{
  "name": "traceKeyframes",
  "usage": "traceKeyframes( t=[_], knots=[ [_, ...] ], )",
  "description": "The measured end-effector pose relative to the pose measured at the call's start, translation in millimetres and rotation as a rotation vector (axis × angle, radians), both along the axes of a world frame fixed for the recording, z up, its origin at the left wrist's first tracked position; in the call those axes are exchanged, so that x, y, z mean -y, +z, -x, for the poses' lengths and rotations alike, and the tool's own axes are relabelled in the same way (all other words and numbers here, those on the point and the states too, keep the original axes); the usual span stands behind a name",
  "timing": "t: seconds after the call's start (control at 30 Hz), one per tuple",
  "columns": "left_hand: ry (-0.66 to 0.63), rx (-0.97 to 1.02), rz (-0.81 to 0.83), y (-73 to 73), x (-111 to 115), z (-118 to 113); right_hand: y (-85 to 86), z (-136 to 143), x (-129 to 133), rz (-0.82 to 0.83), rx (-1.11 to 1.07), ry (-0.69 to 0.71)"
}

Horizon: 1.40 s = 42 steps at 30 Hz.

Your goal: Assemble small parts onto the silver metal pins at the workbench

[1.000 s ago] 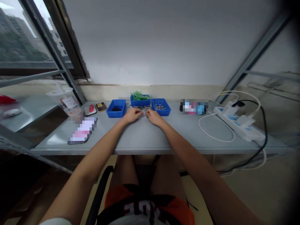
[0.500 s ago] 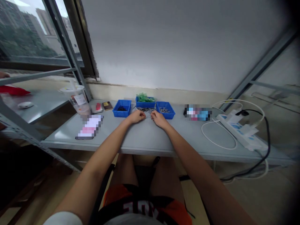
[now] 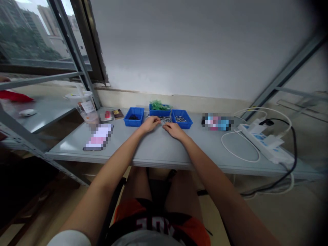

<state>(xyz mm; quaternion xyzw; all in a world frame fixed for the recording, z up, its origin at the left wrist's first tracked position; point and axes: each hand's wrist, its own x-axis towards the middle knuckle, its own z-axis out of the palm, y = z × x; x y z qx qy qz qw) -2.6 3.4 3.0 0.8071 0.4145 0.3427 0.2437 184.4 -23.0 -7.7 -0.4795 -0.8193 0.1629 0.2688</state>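
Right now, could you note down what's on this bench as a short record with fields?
Left hand: at the loose metal parts, grip unclear
Right hand: on the table, beside those parts
Bins: left blue bin with dark bits; back blue bin with green pieces; right blue bin with metal bits
Far right: power strip
Far left: plastic cup

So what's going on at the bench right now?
A person sits at a grey table with both hands out at a small pile of metal parts lying between three blue bins. The left hand has its fingers curled at the pile's edge; the right hand rests just in front of it. Whether either pinches a part is too small to tell. The left bin holds dark pieces, the rear bin green ones, the right bin metal ones.
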Motion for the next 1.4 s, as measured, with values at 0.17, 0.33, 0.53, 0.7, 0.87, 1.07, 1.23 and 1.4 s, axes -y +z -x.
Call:
traceKeyframes(
  t=[0.17,0.33,0.53,0.7,0.87,1.07,1.23,1.4],
  knots=[
    [0.035,-0.025,-0.033,-0.1,3.0,-0.4,-6.9,-4.8,-8.6,0.061,-0.111,-0.023],
    [0.023,0.091,0.069,2.0,4.6,-2.4,-9.8,-5.0,-10.7,0.091,-0.119,-0.025],
    [0.005,0.405,0.327,10.1,10.9,-5.6,-3.8,-1.1,-5.0,0.089,-0.164,-0.03],
    [0.025,0.407,0.356,9.7,11.5,-7.0,-4.8,1.2,-4.7,0.059,-0.181,-0.021],
    [0.027,0.397,0.318,6.7,7.2,-5.0,-3.8,1.4,-5.1,0.048,-0.2,-0.006],
    [-0.056,0.333,0.26,-0.8,1.7,-5.9,-3.0,2.4,-3.9,0.081,-0.227,0.023],
    [-0.078,0.28,0.199,-6.2,-0.6,-7.5,-3.4,4.6,-0.5,0.065,-0.197,0.034],
    [-0.083,0.277,0.214,0.2,4.5,-10.0,-1.9,4.4,0.4,0.068,-0.194,0.028]
  ],
)
